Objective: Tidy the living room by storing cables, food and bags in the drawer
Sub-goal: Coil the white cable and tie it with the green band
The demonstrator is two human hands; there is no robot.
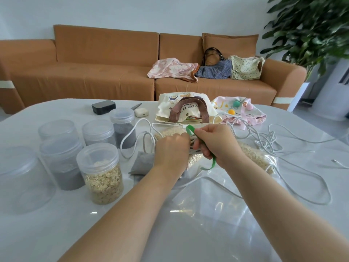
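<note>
My left hand (172, 146) grips a bundle of looped white cable (138, 137) over the middle of the white table (188, 224). Beside it, my right hand (215, 142) pinches a green strap (209, 163) that curls around the bundle and hangs down toward me. More white cable (273, 142) lies tangled on the right. Under my hands lie clear bags of oats (258, 157) and a grey pouch (142, 163). A cream tote bag with brown handles (187, 108) and a pink drawstring bag (243, 110) sit behind.
Several lidded plastic jars (102, 173) of oats and dark grain stand at the left. A black box (103, 107) and a white earbud case (141, 112) lie at the back. Three bags (213, 69) rest on the orange sofa (94, 72); a plant (311, 25) stands right.
</note>
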